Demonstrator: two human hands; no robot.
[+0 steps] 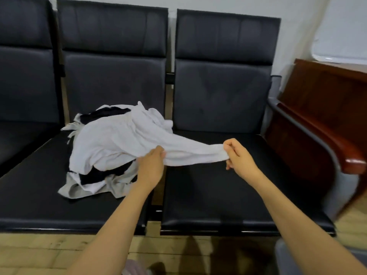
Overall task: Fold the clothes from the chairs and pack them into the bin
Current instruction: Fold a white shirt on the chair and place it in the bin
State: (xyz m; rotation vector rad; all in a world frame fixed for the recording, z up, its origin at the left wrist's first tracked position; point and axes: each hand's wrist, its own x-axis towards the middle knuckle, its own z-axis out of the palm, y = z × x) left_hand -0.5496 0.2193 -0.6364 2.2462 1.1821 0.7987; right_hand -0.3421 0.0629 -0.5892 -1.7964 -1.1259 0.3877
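Note:
A white garment [123,139] lies on top of a heap of clothes on the middle black chair seat [39,185]. Dark cloth [107,114] and grey cloth [75,190] show under it. One end of the white garment is stretched to the right across the gap onto the right chair seat [218,195]. My left hand [152,167] pinches that stretched part near the heap. My right hand [237,155] grips its far end, lifted a little above the seat. A grey bin corner [286,259] shows at the bottom right, mostly behind my right forearm.
Three black padded chairs stand in a row against a white wall. A curved metal armrest with a red-brown wooden cap [353,161] ends the row on the right. Behind it stands a dark wooden cabinet [321,92]. Wooden floor [39,255] runs in front.

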